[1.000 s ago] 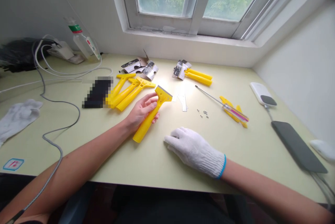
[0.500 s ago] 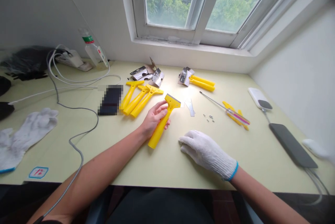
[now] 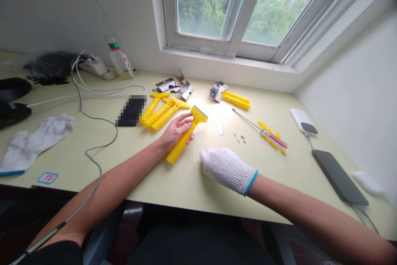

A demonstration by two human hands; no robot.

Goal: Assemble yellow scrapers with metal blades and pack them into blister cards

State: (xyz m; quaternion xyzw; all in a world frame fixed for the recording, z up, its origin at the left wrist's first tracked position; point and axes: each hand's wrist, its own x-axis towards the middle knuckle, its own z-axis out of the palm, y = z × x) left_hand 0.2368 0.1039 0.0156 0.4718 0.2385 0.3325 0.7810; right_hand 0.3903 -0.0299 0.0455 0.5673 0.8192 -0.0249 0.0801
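Note:
My bare left hand (image 3: pixel 173 133) is wrapped round the handle of a yellow scraper (image 3: pixel 180 144), its wide head with a metal blade edge tilted up and away from me. To the right, my right hand (image 3: pixel 226 168) wears a white knitted glove with a blue cuff. Its fingers are curled in near the tabletop, and whatever they may hold is hidden. Beyond it lie flat metal blades (image 3: pixel 220 126) and several small screws (image 3: pixel 242 137). A screwdriver (image 3: pixel 273 137) rests across yellow plastic pieces (image 3: pixel 263 125) farther right. Several yellow scraper handles (image 3: pixel 166 118) lie left of the held one.
Card packaging (image 3: pixel 185 90) and two yellow handles in card sleeves (image 3: pixel 236 99) lie at the back. A pixelated dark rectangle (image 3: pixel 133 110), cables, a bottle (image 3: pixel 119 62) and a loose glove (image 3: pixel 40 139) are left. A white device (image 3: pixel 303 121) and power bank (image 3: pixel 339 176) are right.
My right hand has moved left, closer to the scraper, and its fingers have curled in. My left hand keeps hold of the scraper. The whole view has shifted slightly.

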